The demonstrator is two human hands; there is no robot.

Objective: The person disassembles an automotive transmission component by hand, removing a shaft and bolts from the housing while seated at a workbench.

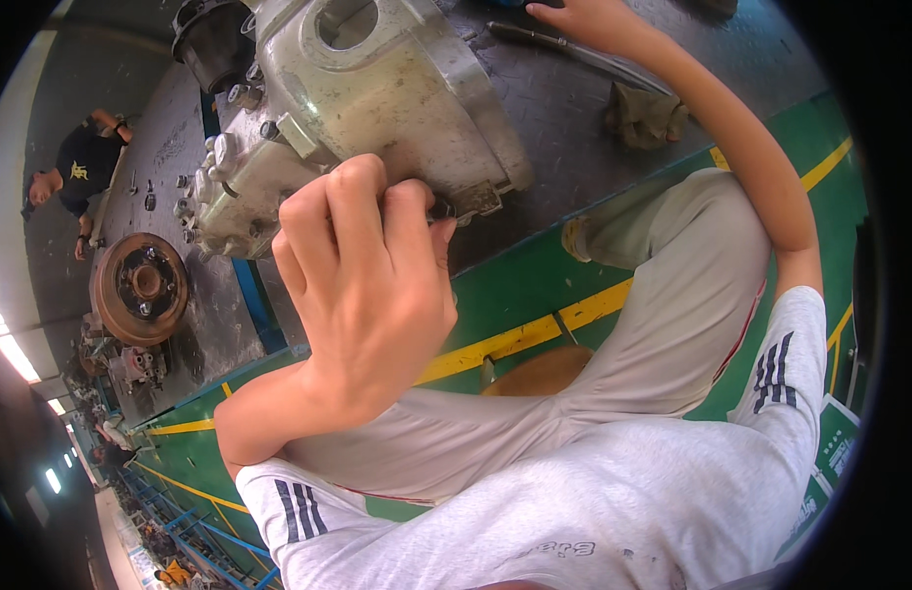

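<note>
Gearbox housing [397, 108] on a dark steel workbench [564, 128], its lower edge close to the bench's near side. The left hand [363, 285] is at the housing's near lower edge, fingers strongly curled and thumb drawn in beside a small metal fitting [444, 212]; whether it grips the fitting cannot be told. The right hand [589, 22], beyond the housing to its upper right, is cut by the frame beside a blue object [510, 3]; its opening and any hold cannot be told.

Probable hazards: sudden release of the fitting could scrape the left knuckles against the casting; a part slipping from the curled fingers could fall past the bench edge to the green floor [495, 295]. The long metal tool [574, 54], right of the housing, could be knocked by the right forearm passing close to it.

Markings: no label is discernible on the housing. Below it, the grey shirt [535, 492] bears partial outlined lettering and dark sleeve stripes; far right of it, a green panel [838, 442] carries white characters, too small to read.
</note>
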